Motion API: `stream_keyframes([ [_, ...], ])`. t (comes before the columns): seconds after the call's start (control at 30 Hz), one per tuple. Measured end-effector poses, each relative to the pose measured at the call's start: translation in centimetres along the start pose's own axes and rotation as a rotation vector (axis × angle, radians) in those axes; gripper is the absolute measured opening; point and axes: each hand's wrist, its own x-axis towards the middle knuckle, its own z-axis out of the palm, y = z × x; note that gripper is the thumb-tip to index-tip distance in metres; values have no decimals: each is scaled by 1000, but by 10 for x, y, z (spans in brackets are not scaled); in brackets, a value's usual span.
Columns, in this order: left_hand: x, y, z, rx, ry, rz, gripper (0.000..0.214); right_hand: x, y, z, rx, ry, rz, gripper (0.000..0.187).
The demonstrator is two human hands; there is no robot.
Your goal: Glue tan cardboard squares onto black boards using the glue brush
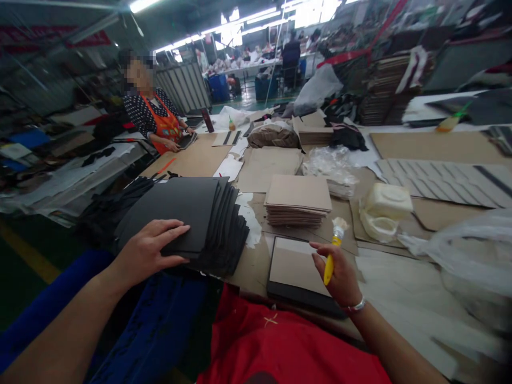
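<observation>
Surface [200, 157]: long and wide, lined with brown card, streaked with white smears [250, 216] beside the black stack, crowded from the near edge to the far end.
Room: large workshop under strip lights [260, 13]; more tables and people at the back, too small to tell apart.
Co-worker [160, 122]: in an orange apron at the far left of the surface, both hands on a dark piece.
Left hand [150, 250]: palm down, fingers spread flat on the top sheet, gripping nothing.
Black sheets [188, 210]: thick fanned stack at the near left, directly under the left hand.
Right hand [340, 277]: curled closed around a yellow handle.
Brush [328, 266]: held upright, pale bristle end pointing up and away from the body.
Brown card [294, 264]: lying square on a black board [300, 298] at the near edge, just below and left of the right hand.
Card stack [298, 200]: neat brown pile just beyond the board.
Grey strips [436, 178]: laid in rows at the right, well apart from both hands.
White tub [386, 205]: squat plastic, right of the card stack; contents hidden.
Clear bag [332, 165]: crumpled behind the card stack; contents not legible.
Brown sack [274, 136]: bulging, folded shut, farther back.
Blue bins [219, 88]: on the floor at the rear; contents impossible to tell.
Large clear plastic [472, 256]: heaped at the near right, blurred.
</observation>
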Motion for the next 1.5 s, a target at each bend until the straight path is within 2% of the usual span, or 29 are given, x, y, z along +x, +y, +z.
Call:
stream_keyframes([
  [0.2,3,11,2,-95,92,-57,24,3,-35,-6,108,-22,-8,18],
  [0.27,8,18,7,-103,114,-74,21,5,-40,-5,136,-47,-6,19],
  [0.37,15,24,15,-77,114,-55,36,5,-41,-4,178,-53,-17,20],
  [0.5,17,21,20,37,139,-22,61,3,-40,-6,177,-47,-7,19],
  [0.73,16,6,14,23,60,57,61,6,-47,-2,252,-73,37,18],
  [0.83,15,4,18,122,119,106,49,10,-51,3,325,-74,43,16],
  [0.9,12,3,19,192,156,184,41,12,-56,6,381,-87,71,16],
  [0.97,9,5,15,257,219,269,43,13,-64,7,484,-100,128,17],
  [1.07,14,25,3,322,382,350,57,17,-82,8,767,-135,281,25],
  [1.13,26,58,0,295,489,436,58,23,-89,9,962,-148,402,32],
  [1.17,33,80,3,260,500,497,54,27,-89,9,1024,-135,456,34],
  [1.2,41,105,11,213,497,570,48,29,-85,8,1044,-98,500,36],
  [1.27,57,160,43,73,430,656,37,28,-64,4,922,17,554,36],
  [1.37,69,226,118,-137,240,766,29,11,-8,-4,410,145,539,31],
  [1.43,66,248,169,-272,53,698,27,-11,34,-7,77,80,527,25],
  [1.5,54,251,209,-400,-35,478,31,-35,67,-8,-124,-86,545,17],
])
